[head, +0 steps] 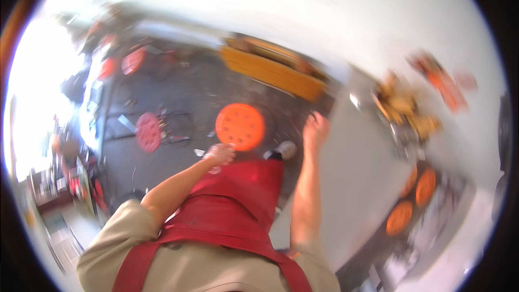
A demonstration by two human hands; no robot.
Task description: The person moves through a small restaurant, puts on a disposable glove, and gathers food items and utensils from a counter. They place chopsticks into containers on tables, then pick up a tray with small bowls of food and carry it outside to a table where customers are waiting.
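My left hand (220, 154) is in front of my red apron (239, 186), close to the lower rim of an orange round stool seat (240, 127) with several holes. Its fingers look curled, but blur hides whether anything is in them. My right hand (316, 129) is raised beside the left edge of a long grey surface (361, 162). A small dark thing shows at its fingertips, too blurred to name. One shoe (286, 150) shows on the dark floor between my arms.
A pinkish round stool seat (149, 132) stands to the left, with more red seats farther back. A yellow-orange wooden bench or box (271, 73) lies ahead along the wall. Yellowish items (405, 105) sit at the grey surface's far end. Orange round seats (399, 217) are at the right.
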